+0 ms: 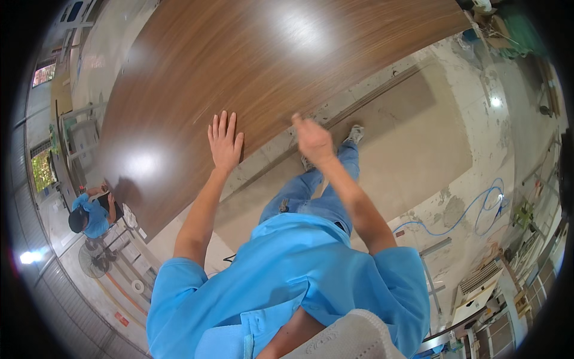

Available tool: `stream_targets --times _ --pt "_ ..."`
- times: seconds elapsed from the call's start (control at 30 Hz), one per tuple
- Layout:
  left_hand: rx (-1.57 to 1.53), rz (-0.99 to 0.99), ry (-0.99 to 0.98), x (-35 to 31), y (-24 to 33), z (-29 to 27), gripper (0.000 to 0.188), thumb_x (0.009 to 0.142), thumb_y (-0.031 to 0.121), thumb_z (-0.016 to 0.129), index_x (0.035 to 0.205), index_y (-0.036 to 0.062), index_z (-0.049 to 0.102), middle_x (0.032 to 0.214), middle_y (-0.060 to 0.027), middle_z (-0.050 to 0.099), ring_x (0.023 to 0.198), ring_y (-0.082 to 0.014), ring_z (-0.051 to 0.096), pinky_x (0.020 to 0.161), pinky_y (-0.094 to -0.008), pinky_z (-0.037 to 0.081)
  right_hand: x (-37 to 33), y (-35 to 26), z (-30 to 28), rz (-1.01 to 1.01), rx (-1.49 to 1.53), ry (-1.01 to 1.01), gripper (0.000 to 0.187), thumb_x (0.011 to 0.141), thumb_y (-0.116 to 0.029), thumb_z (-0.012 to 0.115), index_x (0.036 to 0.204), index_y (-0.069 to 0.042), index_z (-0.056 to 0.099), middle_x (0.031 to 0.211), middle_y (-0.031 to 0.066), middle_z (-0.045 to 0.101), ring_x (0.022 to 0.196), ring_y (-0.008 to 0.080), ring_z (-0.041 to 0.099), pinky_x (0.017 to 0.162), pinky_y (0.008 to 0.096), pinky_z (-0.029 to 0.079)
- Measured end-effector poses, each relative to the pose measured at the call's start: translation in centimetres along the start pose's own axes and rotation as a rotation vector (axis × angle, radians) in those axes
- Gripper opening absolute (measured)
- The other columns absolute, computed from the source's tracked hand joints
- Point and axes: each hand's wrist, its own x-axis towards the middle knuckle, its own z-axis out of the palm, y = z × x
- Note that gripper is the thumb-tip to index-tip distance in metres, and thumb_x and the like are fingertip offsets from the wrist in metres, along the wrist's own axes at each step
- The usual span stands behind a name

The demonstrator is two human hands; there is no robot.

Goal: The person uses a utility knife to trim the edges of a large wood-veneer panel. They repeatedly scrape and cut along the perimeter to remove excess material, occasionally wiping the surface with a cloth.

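A large wood-grain board [239, 66] in brown stretches away in front of me, with light glaring off its smooth surface. My left hand [225, 143] lies flat on it close to the near edge, fingers extended and holding nothing. Just off that edge, over the floor, my right hand [314, 142] is raised with its fingers curled closed. It is slightly blurred, and whatever may be inside the fingers cannot be made out.
At the far left a person [92, 216] in a blue shirt and dark cap is by the board's end, near a standing fan [95, 257]. A tan sheet [412, 131] lies on the floor by my feet. A blue hose [445, 230] curls on the right.
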Motion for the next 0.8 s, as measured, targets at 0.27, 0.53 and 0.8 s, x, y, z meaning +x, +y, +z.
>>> stream_targets --times 0.27,0.53,0.8 --pt "0.028 0.012 0.022 0.2 0.0 0.2 0.060 0.108 0.040 0.047 0.164 0.0195 0.042 0.174 -0.0074 0.031 0.162 -0.0323 0.021 0.132 -0.0527 0.014 6.3 11.5 -10.0 0.441 0.254 0.637 0.014 0.101 -0.017 0.070 0.105 -0.006 0.077 0.102 0.0185 0.070 0.095 0.0320 0.068 0.083 0.0425 0.054" --pt "0.012 0.031 0.055 0.3 0.0 -0.3 0.062 0.106 0.041 0.052 0.164 0.0197 0.043 0.172 -0.0087 0.034 0.160 -0.0350 0.024 0.130 -0.0552 0.016 10.3 19.9 -12.9 0.331 0.064 0.733 0.019 0.100 -0.015 0.071 0.116 -0.008 0.079 0.089 0.0118 0.069 0.080 0.0284 0.066 0.073 0.0406 0.052" --pt "-0.013 0.013 0.056 0.2 0.3 -0.3 0.061 0.107 0.042 0.051 0.164 0.0225 0.044 0.173 -0.0073 0.034 0.161 -0.0344 0.024 0.131 -0.0542 0.016 4.4 9.6 -4.8 0.146 -0.080 0.584 0.034 0.099 -0.010 0.067 0.133 -0.010 0.073 0.089 0.0118 0.067 0.074 0.0288 0.063 0.064 0.0401 0.052"
